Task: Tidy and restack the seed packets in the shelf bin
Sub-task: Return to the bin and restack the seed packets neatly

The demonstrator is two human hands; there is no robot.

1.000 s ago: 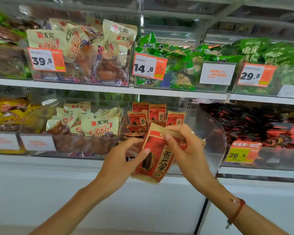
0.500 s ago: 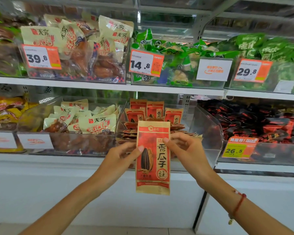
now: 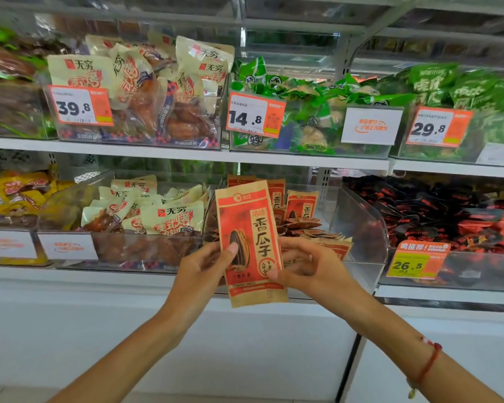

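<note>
A tan and red seed packet with a sunflower seed picture is held upright in front of the clear shelf bin. My left hand pinches its left edge with the thumb on the front. My right hand grips its lower right edge. Inside the bin, a few packets stand upright at the back. Several more packets lie flat in a fanned pile behind the held one.
A bin of cream snack bags sits to the left, a bin of black and red packs to the right. Above, the upper shelf carries bins with orange price tags. White cabinet front lies below.
The packet went from tilted and low to upright, then rose higher in front of the bin. My right hand shifted from its upper edge to its lower right edge.
</note>
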